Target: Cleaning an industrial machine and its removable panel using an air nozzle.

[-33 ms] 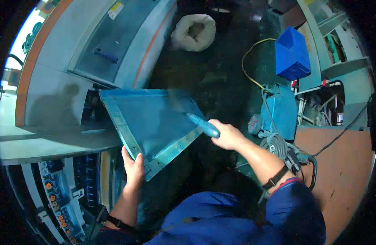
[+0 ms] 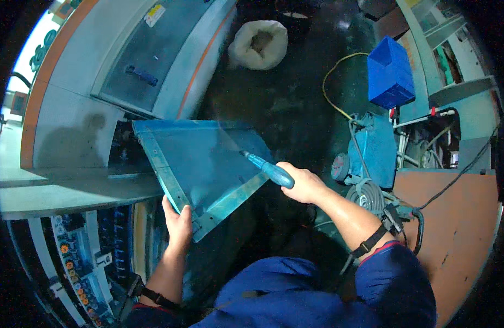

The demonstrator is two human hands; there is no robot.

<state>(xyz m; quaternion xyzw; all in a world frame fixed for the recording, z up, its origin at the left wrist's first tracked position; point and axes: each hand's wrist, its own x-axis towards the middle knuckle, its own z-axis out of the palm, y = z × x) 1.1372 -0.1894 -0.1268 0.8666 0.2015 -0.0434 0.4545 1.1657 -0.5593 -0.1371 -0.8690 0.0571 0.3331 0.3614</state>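
Note:
A shallow blue metal tray-like panel (image 2: 200, 164) with a riveted, pale-edged rim is held tilted in front of me. My left hand (image 2: 178, 227) grips its near left corner, thumb on the rim and fingers underneath. My right hand (image 2: 300, 183) is closed around the grip of a blue-handled tool (image 2: 268, 170), which reaches over the panel from the right. The tool's slim front part points up and left; its far end is a faint blur, so I cannot tell its kind or whether it touches the panel.
A machine housing (image 2: 66, 131) with a ledge (image 2: 71, 197) stands close on the left. Ahead on the dark floor is an open white sack (image 2: 257, 46). A blue bin (image 2: 391, 74), a wheeled blue machine (image 2: 372, 150) and a coiled grey hose (image 2: 367, 194) lie to the right.
The tool's front end has shifted slightly left over the panel and its neck shows more sharply. My left hand and the panel stay practically where they were.

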